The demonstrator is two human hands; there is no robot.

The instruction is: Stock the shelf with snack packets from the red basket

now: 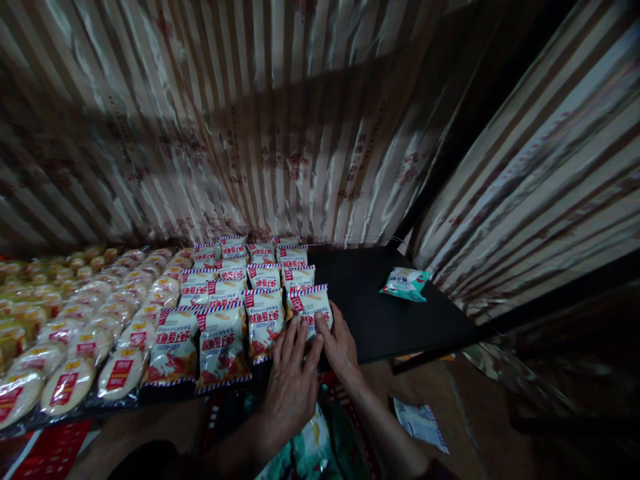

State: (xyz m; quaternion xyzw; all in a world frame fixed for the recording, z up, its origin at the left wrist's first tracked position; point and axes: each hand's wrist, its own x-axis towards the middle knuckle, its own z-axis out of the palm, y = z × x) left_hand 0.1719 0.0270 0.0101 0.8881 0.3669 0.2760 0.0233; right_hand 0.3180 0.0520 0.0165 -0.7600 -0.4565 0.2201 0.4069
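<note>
Four columns of red-lettered packs [220, 343] are being carried by the black shelf [365, 320], with one teal packet [404, 285] lying to their right. In what looks like a red container [343, 397] below, uncounted teal bags [316, 440] are being held. The front right pack [305, 304] is being touched by the left hand [294, 373], fingers slightly spread, and by the right hand [341, 343], whose grip cannot be told; the pack's print is facing the person, its long axis running up and away.
</note>
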